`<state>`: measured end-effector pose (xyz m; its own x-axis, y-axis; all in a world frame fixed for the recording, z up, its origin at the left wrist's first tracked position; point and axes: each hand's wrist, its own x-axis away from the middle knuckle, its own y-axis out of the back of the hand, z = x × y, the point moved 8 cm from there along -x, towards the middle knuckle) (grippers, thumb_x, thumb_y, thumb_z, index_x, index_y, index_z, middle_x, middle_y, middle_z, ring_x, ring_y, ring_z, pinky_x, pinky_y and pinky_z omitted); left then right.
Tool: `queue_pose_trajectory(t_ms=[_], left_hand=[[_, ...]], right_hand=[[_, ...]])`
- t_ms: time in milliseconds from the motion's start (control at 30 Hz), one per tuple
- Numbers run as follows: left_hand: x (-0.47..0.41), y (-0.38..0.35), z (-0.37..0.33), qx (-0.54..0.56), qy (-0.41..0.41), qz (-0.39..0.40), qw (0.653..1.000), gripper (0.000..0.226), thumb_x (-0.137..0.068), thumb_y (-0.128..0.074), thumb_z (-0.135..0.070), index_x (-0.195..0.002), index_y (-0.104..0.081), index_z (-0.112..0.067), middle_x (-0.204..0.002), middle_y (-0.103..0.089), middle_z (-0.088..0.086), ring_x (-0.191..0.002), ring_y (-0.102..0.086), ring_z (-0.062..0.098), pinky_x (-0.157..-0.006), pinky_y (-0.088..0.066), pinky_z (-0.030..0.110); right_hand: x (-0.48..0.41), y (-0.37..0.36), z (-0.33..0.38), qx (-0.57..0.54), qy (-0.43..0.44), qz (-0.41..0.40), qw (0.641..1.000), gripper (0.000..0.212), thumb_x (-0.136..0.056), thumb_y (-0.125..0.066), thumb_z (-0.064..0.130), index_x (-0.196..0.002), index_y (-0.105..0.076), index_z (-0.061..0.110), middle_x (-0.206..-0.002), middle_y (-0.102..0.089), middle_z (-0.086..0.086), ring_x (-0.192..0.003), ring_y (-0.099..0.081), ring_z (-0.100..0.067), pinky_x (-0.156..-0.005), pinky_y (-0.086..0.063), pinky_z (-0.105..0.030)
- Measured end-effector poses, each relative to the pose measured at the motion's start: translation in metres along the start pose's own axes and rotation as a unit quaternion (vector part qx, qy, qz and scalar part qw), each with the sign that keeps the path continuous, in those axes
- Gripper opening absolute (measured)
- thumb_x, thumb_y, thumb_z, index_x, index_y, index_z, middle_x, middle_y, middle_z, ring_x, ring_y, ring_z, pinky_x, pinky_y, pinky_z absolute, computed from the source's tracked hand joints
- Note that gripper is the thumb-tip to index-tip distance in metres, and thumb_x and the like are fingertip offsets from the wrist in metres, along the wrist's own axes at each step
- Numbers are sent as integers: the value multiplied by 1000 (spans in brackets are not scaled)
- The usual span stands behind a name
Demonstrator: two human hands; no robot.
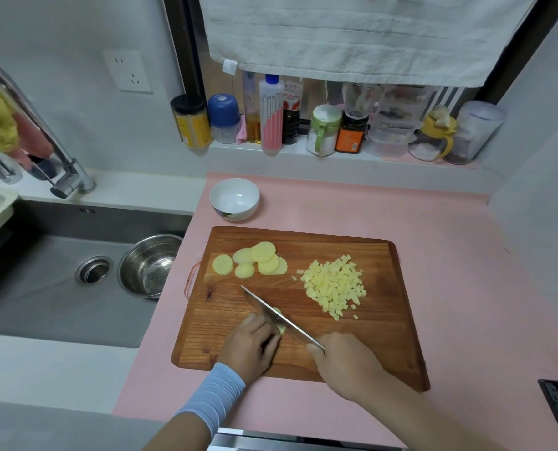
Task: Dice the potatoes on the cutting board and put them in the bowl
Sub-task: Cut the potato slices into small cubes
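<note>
- Head view: left grip (251, 345) pins a potato piece (279, 324) with curled fingers (267, 333), steadying it for the knife (271, 312) the right grip (342, 362) grasps.
- Slices (254, 260) wait on the cutting board (385, 336); dice (334, 288) sit heaped clear of the knife.
- Bowl (235, 213) stands beyond, unfilled.

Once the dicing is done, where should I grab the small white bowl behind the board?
Probably by its near rim, reaching down from the board side: the small white ceramic bowl stands upright and empty just beyond the far left corner of the wooden cutting board.
</note>
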<state>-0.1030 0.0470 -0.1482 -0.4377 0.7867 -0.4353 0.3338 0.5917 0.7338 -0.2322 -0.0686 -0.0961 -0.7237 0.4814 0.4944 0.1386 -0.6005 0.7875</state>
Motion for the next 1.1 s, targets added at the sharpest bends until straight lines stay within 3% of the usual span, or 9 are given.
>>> queue_pose_trajectory(t_ms=[100,200,267,433,767,1100], left_hand=[[2,-4,4,0,8,11,1000,11,-92,-66,-19,-82,-67,-14,-89,-61,-3,-84,-58,18,-71,-53,36],[2,-2,4,1,10,10,1000,12,-93,-65,-19,-82,-67,-13,-91,-62,-4,-87,-59,18,-71,-53,35],[3,1,1,6,3,3,1000,11,-92,-66,-17,-82,-67,-13,-91,-62,-3,-87,-59,18,-74,-53,33],[10,5,-1,-3,7,-16,1000,9,-91,-67,-15,-83,-65,-12,-89,-58,-2,-86,-56,18,-75,-51,29],[9,5,0,7,10,-14,1000,6,-88,-70,-12,-83,-67,-13,-91,-59,-4,-87,-56,15,-78,-50,26],[8,6,0,14,15,-14,1000,5,-89,-70,-14,-84,-69,-14,-92,-62,-6,-88,-58,14,-80,-51,26]], right_hand=[[-18,-4,17,-2,1,0,1000,43,-104,-45,43,-66,-45,22,-69,-54,7,-66,-55,-18,-59,-39,-30],[-26,-6,30,3,2,-2,1000,35,-104,-46,42,-77,-53,21,-89,-67,-2,-89,-65,-27,-70,-43,-30],[-27,-6,31,4,0,-1,1000,32,-104,-45,43,-82,-54,22,-99,-70,-5,-94,-66,-28,-71,-43,-30],[-31,-6,25,-1,-2,8,1000,34,-103,-44,46,-80,-54,23,-96,-69,-4,-83,-59,-25,-70,-43,-31],[5,2,26,21,41,-34,998,45,-104,-42,46,-63,-40,27,-68,-52,7,-69,-51,-21,-64,-41,-33],[0,-11,4,-31,-18,11,999,45,-103,-47,44,-63,-43,24,-62,-51,6,-55,-47,-13,-52,-35,-29]])
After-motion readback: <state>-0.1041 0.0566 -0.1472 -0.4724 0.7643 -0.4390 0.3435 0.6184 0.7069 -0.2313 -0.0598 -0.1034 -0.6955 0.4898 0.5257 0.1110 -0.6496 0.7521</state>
